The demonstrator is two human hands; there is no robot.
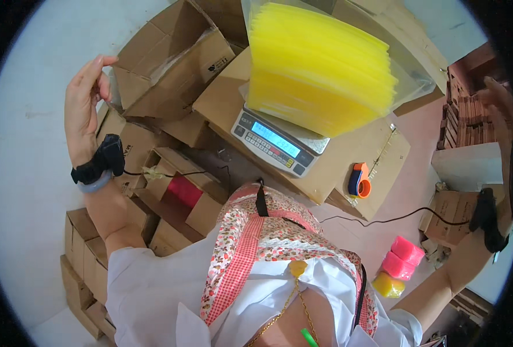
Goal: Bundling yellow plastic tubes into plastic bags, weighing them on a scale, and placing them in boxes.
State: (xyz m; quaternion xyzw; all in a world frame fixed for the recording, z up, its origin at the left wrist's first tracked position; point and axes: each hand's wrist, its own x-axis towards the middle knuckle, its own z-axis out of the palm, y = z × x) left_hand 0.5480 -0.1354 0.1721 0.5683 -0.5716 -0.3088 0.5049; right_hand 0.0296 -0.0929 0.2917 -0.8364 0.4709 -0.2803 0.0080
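My left hand point(87, 87) is raised at the far left beside an open cardboard box point(178, 72). Its fingers are bent and apart, and I see nothing in them. At the right rim my right hand point(499, 107) is lifted, dim and blurred, so its fingers cannot be made out. Between the hands, far from both, a thick stack of yellow plastic sheets point(320, 69) in a clear plastic bag point(414, 87) rests on a digital scale point(277, 141) with a lit blue display. The scale stands on a cardboard box point(224, 95).
An orange and dark blue tape dispenser point(359, 180) lies on cardboard right of the scale. Pink wrapped bundles point(404, 257) and a yellow one point(388, 284) are on the floor. More boxes point(184, 191) crowd the left. A black cable point(384, 218) runs to my right wrist.
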